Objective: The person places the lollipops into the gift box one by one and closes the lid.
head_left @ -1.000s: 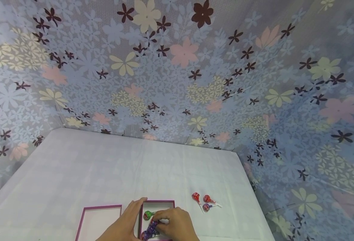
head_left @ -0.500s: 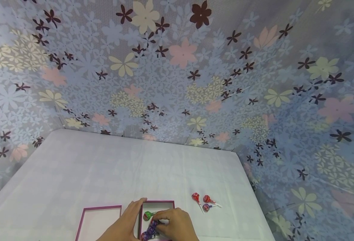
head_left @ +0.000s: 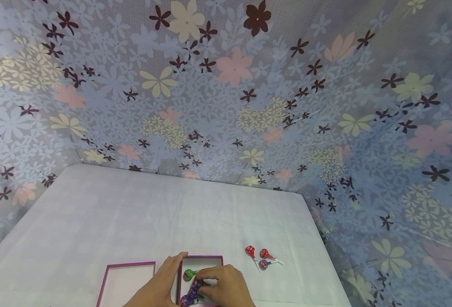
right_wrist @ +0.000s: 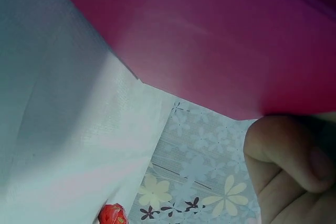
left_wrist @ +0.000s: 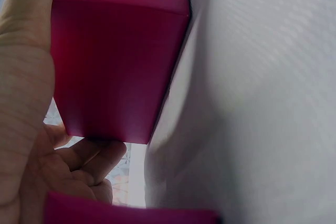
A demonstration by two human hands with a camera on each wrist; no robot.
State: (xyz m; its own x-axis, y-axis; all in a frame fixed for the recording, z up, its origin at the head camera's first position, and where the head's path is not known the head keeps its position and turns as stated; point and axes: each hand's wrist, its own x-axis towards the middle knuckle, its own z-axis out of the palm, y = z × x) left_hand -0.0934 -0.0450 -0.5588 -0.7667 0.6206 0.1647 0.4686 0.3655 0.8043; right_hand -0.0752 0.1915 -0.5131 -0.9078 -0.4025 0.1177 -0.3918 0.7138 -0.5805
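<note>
A magenta-edged box (head_left: 203, 256) with a white inside stands at the table's near edge. My left hand (head_left: 154, 285) grips its left side, thumb and fingers spread along the wall; the left wrist view shows them at both ends of the magenta side. Reaching over the right wall, my right hand (head_left: 227, 285) pinches a purple-wrapped lollipop (head_left: 193, 292) inside the box, its fingertips partly covering the wrapper. A green lollipop (head_left: 188, 275) lies just behind it in the box. More wrapped candy shows low in the box, partly hidden by the hands.
Left of the box lies a shallow magenta-rimmed lid or tray (head_left: 130, 264). To the right, two red lollipops (head_left: 250, 250) and a purple one (head_left: 263, 264) lie on the white-covered table (head_left: 164, 213). Flowered cloth (head_left: 210, 106) hangs behind and beside the table.
Almost nothing differs: both hands stay at the box, and the right fingers shift only slightly at the purple lollipop.
</note>
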